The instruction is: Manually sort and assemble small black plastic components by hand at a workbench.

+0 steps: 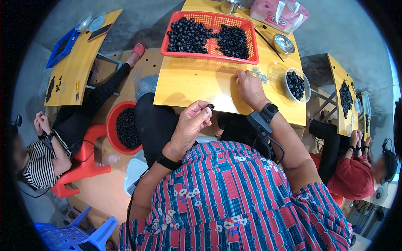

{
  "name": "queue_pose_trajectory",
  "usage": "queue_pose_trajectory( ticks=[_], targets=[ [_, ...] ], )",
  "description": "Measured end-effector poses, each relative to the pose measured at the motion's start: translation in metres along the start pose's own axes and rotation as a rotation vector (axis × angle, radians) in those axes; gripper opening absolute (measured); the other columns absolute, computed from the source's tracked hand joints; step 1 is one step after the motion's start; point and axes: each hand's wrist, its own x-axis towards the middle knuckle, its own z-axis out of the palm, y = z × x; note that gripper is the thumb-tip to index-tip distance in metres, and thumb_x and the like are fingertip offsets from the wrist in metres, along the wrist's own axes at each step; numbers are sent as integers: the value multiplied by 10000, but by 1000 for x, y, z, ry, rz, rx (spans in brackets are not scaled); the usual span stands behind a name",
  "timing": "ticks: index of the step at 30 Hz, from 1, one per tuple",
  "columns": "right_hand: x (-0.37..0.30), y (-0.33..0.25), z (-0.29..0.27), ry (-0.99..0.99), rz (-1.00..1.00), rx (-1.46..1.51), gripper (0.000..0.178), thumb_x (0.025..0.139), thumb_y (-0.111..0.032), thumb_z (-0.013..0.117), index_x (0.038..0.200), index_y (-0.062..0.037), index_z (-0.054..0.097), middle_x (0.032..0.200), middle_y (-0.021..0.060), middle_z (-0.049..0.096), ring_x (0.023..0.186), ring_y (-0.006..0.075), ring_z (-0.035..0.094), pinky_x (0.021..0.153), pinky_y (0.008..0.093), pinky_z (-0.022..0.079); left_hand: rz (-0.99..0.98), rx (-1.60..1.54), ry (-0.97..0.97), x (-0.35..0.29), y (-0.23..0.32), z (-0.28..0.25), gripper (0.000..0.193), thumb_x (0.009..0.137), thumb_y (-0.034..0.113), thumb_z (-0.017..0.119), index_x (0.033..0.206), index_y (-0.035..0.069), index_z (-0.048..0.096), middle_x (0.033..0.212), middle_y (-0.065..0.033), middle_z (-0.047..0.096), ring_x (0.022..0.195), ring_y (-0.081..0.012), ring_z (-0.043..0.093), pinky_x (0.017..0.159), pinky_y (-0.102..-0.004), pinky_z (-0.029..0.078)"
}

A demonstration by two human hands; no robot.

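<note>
My left hand [189, 126] is closed over the table's near edge, thumb and forefinger pinching a small black ring-shaped part [210, 107]. Its hollow centre shows. My right hand [252, 90] rests on the yellow table [184, 90], fingers bent together and pointing down; whatever they hold, if anything, is hidden. Right beside those fingers lies a small pile of tiny silvery pieces [261, 76]. Beyond my hands stands a red basket [209, 59] with two heaps of black ring parts [188, 35]. To the right, a clear tub [307, 90] holds more black parts [295, 85].
A metal bowl [284, 43], a dark thin rod [269, 44], a metal cup [230, 6] and a pink bag [279, 16] occupy the far right. A red basin [109, 125] of black parts sits on the floor at left. People sit at tables on both sides.
</note>
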Motion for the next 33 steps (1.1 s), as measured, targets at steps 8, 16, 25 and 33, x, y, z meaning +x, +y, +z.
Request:
queue_pose_trajectory(
  ticks=[8, 16, 25, 33],
  targets=[
    [-1, 7, 0, -42, -22, 46, 190, 861, -59, 582, 1048, -26, 592, 977, 232, 607, 921, 418, 614, 829, 477, 506, -5, 6, 20, -2, 0, -1, 175, 987, 127, 589, 1140, 41, 581, 908, -11, 570, 773, -82, 536, 747, -247, 504],
    [4, 10, -16, -196, -55, 46, 159, 870, -77, 581, 1014, -11, 578, 946, 236, 606, 896, 418, 615, 800, 478, 506, -2, 18, 25, -4, -2, 1, 169, 989, 133, 589, 1132, 45, 578, 924, -10, 571, 779, -79, 538, 744, -244, 502],
    [-7, 15, -6, -95, -226, 57, 125, 901, -73, 516, 1014, -19, 513, 941, 238, 566, 893, 424, 597, 800, 481, 495, 14, 39, -9, -2, -2, 3, 161, 1008, 131, 550, 1140, 45, 583, 889, -3, 545, 779, -78, 520, 749, -246, 481],
    [-10, 10, -4, 22, -184, 167, 180, 889, -19, 515, 1060, -28, 570, 962, 230, 569, 917, 415, 590, 809, 460, 503, 28, -7, 18, -3, -3, 1, 160, 1003, 144, 566, 1132, 55, 597, 879, -1, 555, 764, -82, 523, 750, -260, 485]
  ],
)
